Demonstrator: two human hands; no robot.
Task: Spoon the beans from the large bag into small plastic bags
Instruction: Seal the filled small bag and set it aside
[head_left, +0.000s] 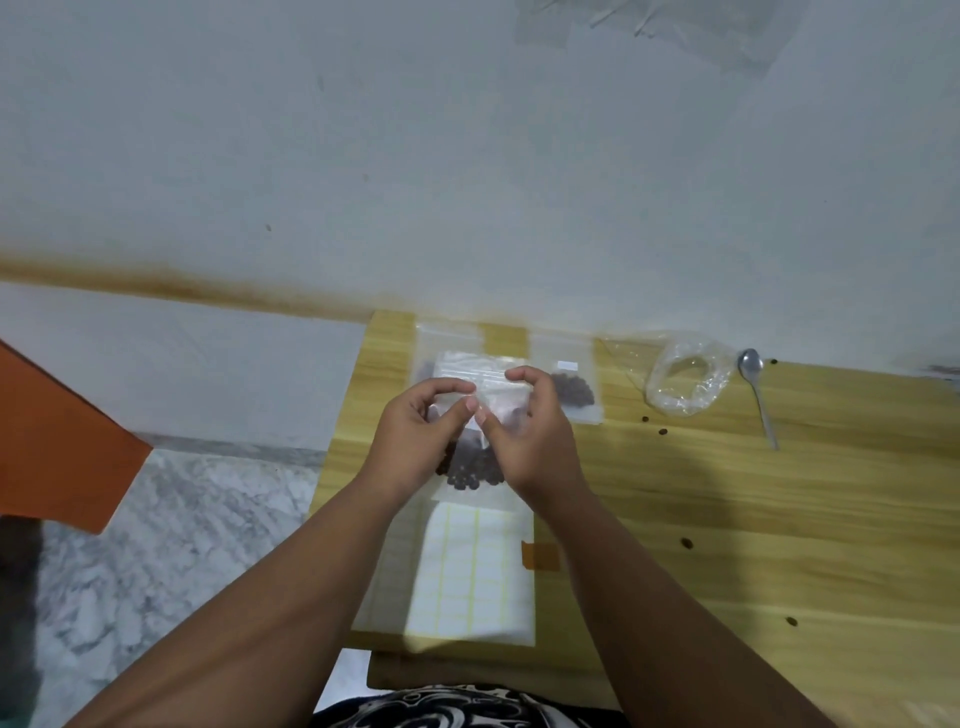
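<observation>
Left hand (415, 423) and right hand (527, 434) pinched the small bag (491, 382) near its mouth; long axis ran away from the person, beans (470, 467) at the near end.

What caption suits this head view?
Left hand and right hand pinch a small bag of beans over the table; spoon lies aside.

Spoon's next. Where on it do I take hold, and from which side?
Grip the spoon by the near end of its thin handle, coming from above on the right. It lies flat on the table, bowl toward the wall, handle pointing back at the person; the crumpled large bag crowds its left. The right hand pinches the small bag now, so free it first.
</observation>
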